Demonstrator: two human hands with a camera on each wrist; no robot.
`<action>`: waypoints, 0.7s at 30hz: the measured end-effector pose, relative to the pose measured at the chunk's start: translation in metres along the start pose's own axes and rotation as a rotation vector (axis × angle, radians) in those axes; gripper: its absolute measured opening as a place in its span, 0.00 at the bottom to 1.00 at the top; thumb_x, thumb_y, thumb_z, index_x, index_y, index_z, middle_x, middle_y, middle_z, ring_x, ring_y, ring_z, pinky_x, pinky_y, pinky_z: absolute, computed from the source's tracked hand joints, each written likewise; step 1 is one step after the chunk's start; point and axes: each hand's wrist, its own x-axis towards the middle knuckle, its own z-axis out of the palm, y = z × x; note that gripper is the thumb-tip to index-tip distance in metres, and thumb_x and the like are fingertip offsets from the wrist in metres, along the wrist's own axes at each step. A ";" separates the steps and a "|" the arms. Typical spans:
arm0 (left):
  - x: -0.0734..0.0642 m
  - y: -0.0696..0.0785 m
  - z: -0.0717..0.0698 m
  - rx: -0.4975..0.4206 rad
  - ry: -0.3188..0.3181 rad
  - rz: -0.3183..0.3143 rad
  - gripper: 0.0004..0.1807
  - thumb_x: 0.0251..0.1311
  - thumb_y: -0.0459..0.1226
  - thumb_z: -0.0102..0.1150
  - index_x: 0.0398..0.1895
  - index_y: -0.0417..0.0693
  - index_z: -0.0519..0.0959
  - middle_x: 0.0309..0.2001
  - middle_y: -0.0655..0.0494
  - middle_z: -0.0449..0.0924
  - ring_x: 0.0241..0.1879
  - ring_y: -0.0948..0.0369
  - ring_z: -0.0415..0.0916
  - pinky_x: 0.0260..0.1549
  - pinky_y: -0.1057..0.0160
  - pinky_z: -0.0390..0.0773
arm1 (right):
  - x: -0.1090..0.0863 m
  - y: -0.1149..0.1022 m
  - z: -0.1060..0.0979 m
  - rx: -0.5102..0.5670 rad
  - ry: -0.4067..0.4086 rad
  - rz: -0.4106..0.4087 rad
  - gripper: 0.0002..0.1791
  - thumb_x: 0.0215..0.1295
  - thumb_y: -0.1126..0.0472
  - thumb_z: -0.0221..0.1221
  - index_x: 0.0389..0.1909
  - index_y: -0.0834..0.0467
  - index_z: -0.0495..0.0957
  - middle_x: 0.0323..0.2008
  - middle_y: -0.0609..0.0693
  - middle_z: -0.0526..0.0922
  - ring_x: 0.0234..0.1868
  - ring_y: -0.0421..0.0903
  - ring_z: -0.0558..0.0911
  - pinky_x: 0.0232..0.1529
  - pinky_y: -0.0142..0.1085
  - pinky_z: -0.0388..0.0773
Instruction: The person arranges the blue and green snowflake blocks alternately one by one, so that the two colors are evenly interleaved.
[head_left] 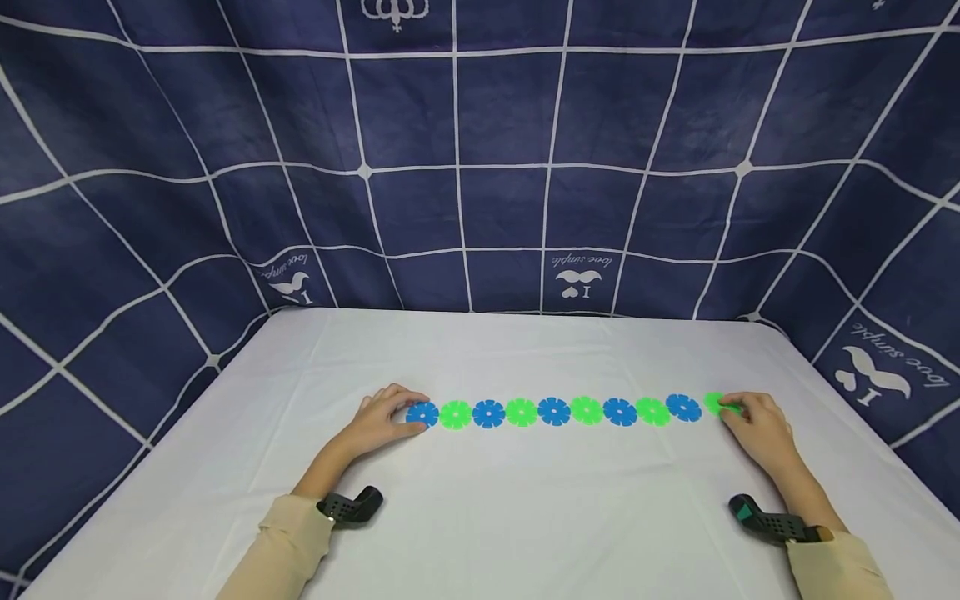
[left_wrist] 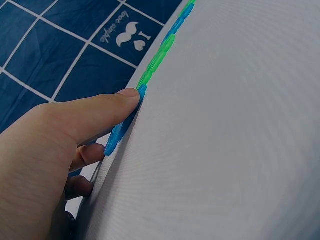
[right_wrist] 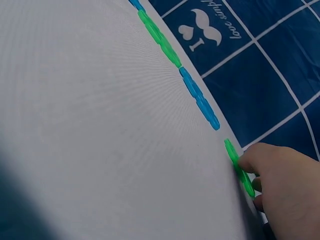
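Note:
Flat plastic snowflake discs, blue and green by turns, lie in a row across the white table. At the row's left end, my left hand [head_left: 378,421] grips the blue snowflake disc [head_left: 423,414] between thumb and fingers. In the left wrist view the thumb [left_wrist: 129,95] lies on that disc's near edge. At the far right, my right hand [head_left: 759,427] pinches a green snowflake disc [head_left: 715,404], partly covered by the fingers. A small gap separates it from the blue snowflake disc [head_left: 684,407] to its left, also visible in the right wrist view.
Several discs, such as the middle blue disc [head_left: 554,411], lie edge to edge between the hands. A white cloth covers the table [head_left: 510,517]. Behind it hangs a dark blue curtain [head_left: 502,208] with white grid lines. Each wrist wears a black device [head_left: 352,506].

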 end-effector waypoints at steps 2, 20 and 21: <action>0.001 0.000 0.000 0.000 0.004 0.001 0.24 0.48 0.52 0.62 0.49 0.58 0.77 0.44 0.59 0.72 0.46 0.60 0.67 0.35 0.63 0.53 | 0.001 0.000 0.000 -0.004 -0.001 -0.004 0.18 0.66 0.57 0.45 0.46 0.68 0.72 0.52 0.71 0.62 0.46 0.64 0.64 0.44 0.57 0.53; -0.001 0.000 0.000 -0.003 0.002 0.001 0.24 0.48 0.53 0.62 0.49 0.57 0.76 0.43 0.59 0.72 0.45 0.60 0.67 0.36 0.62 0.53 | 0.000 -0.001 0.000 -0.018 -0.026 -0.081 0.18 0.67 0.56 0.47 0.49 0.65 0.73 0.52 0.69 0.65 0.45 0.62 0.65 0.40 0.54 0.52; -0.001 0.000 0.000 -0.003 0.003 0.002 0.24 0.48 0.53 0.62 0.50 0.57 0.76 0.43 0.59 0.72 0.46 0.60 0.67 0.36 0.62 0.53 | 0.000 -0.001 0.000 -0.016 -0.026 -0.079 0.18 0.67 0.56 0.47 0.49 0.65 0.74 0.52 0.69 0.65 0.46 0.62 0.65 0.40 0.55 0.52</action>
